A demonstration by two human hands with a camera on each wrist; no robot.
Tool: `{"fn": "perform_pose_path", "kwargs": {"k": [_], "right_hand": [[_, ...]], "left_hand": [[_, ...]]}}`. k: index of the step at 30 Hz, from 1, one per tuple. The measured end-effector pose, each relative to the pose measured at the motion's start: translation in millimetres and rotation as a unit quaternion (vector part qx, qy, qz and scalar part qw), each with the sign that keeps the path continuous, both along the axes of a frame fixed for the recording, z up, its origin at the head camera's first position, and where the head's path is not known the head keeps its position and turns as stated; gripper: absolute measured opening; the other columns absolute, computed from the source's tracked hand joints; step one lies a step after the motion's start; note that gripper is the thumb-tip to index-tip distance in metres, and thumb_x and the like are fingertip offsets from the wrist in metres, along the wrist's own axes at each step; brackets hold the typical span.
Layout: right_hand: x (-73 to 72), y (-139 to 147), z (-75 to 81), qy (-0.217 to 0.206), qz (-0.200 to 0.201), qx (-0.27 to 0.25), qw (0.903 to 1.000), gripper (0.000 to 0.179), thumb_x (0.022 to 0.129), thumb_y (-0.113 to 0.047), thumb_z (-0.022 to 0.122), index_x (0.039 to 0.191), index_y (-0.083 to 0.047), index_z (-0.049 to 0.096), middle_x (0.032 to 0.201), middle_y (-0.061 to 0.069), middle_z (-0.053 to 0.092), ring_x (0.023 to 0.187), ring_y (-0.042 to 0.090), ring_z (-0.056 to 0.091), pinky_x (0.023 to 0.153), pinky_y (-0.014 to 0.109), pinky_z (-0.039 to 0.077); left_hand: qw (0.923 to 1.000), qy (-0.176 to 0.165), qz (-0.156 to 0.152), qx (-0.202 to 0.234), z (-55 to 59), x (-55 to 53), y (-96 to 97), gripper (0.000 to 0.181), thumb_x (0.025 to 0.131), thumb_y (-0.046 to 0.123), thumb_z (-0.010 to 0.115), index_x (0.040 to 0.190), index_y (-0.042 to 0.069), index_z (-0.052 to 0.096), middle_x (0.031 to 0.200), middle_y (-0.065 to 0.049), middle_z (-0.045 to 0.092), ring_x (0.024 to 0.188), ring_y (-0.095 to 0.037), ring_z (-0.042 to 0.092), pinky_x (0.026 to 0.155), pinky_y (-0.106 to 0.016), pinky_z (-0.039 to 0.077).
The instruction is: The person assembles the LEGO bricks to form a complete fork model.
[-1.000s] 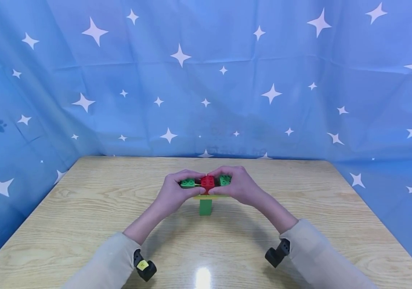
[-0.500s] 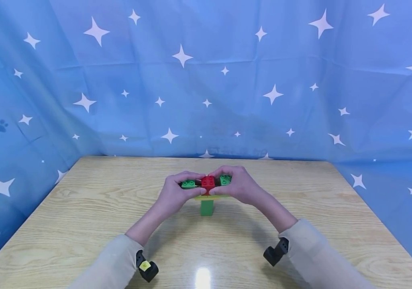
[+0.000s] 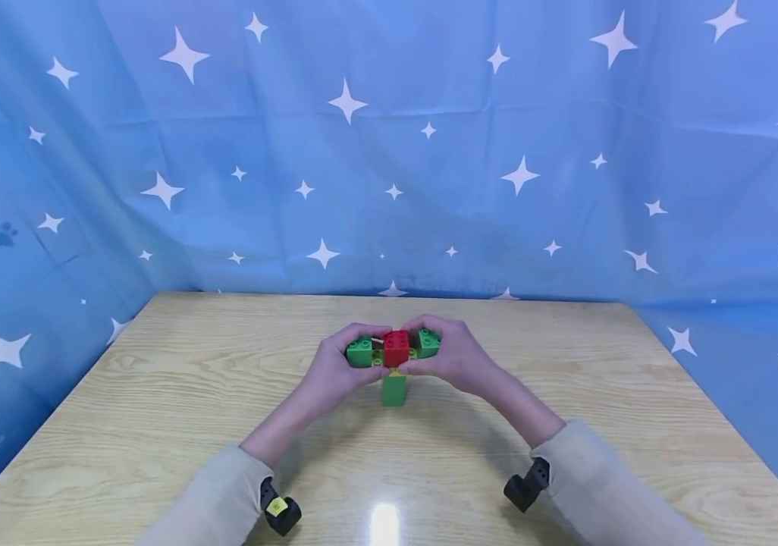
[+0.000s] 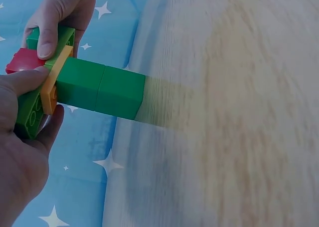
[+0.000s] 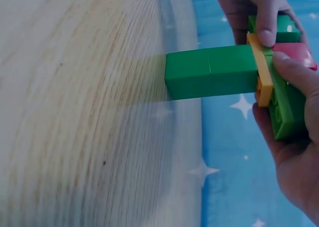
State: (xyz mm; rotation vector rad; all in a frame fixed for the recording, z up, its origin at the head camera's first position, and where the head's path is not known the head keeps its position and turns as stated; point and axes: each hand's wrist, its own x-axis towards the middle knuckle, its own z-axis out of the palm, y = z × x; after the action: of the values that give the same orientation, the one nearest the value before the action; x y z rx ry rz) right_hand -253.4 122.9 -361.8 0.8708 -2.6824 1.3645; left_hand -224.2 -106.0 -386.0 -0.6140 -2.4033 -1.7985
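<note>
Both hands hold one toy-brick build that stands upright on the table. Its stem is a column of two green bricks (image 4: 99, 90), topped by a yellow-orange plate (image 5: 260, 70). Above that lies a lime-green layer (image 3: 378, 358), with a red brick (image 3: 396, 347) at the middle and green bricks (image 3: 359, 353) at either side. My left hand (image 3: 334, 368) grips the left side, thumb in front at the red brick's base and fingers behind. The right hand (image 3: 460, 360) grips the right side the same way, its thumb close to the left one. The fingers partly cover the top.
The wooden table (image 3: 191, 394) extends all round the build. A blue star-patterned cloth (image 3: 389, 152) hangs behind the table. Black wrist cameras (image 3: 525, 485) sit at both sleeves, low over the table.
Both thumbs have shifted slightly lower on the build, showing more of the green bricks' fronts and lime studs. The column stays about where it was; the head view has shifted slightly.
</note>
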Motion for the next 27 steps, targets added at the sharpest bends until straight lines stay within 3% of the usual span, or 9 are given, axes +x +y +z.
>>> {"fn": "perform_pose_path", "kwargs": {"k": [6,17,22,27], "right_hand": [[0.3,-1.4,-3.3,0.009,0.01,-0.013,0.9998,0.045,0.081,-0.02,0.09,0.12,-0.011,0.069,0.111,0.001,0.071,0.107,0.024,0.063,0.092,0.049,0.054],[-2.3,1.1,-5.9,0.014,0.012,-0.015,0.9997,0.043,0.08,-0.018,0.091,0.117,-0.012,0.069,0.108,-0.001,0.07,0.105,0.023,0.063,0.09,0.046,0.055],[-0.7,-1.2,-8.3,0.045,0.018,-0.025,0.9985,0.055,0.081,-0.018,0.09,0.13,-0.01,0.067,0.12,0.003,0.07,0.11,0.024,0.064,0.095,0.05,0.054],[6.3,2.9,-14.0,0.048,0.019,-0.076,0.9957,0.076,0.083,-0.009,0.087,0.149,-0.009,0.049,0.133,0.011,0.065,0.115,0.029,0.065,0.097,0.048,0.055]], "left_hand": [[0.9996,0.027,-0.001,-0.002,-2.2,-0.1,-0.7,0.058,0.082,-0.006,0.083,0.134,0.014,0.067,0.128,-0.005,0.066,0.115,-0.027,0.063,0.094,-0.035,0.057],[0.9996,0.029,0.001,-0.004,-2.7,-1.7,1.6,0.056,0.083,-0.004,0.083,0.133,0.015,0.067,0.128,-0.005,0.066,0.115,-0.026,0.063,0.094,-0.037,0.057],[0.9984,0.052,0.009,-0.021,-3.8,-0.8,-2.1,0.064,0.083,-0.002,0.084,0.14,0.018,0.064,0.132,-0.004,0.063,0.119,-0.027,0.061,0.095,-0.038,0.056],[0.9987,0.051,0.003,0.001,-4.2,3.3,-8.8,0.086,0.082,-0.004,0.084,0.156,0.021,0.046,0.149,-0.008,0.051,0.132,-0.033,0.054,0.102,-0.04,0.052]]}}
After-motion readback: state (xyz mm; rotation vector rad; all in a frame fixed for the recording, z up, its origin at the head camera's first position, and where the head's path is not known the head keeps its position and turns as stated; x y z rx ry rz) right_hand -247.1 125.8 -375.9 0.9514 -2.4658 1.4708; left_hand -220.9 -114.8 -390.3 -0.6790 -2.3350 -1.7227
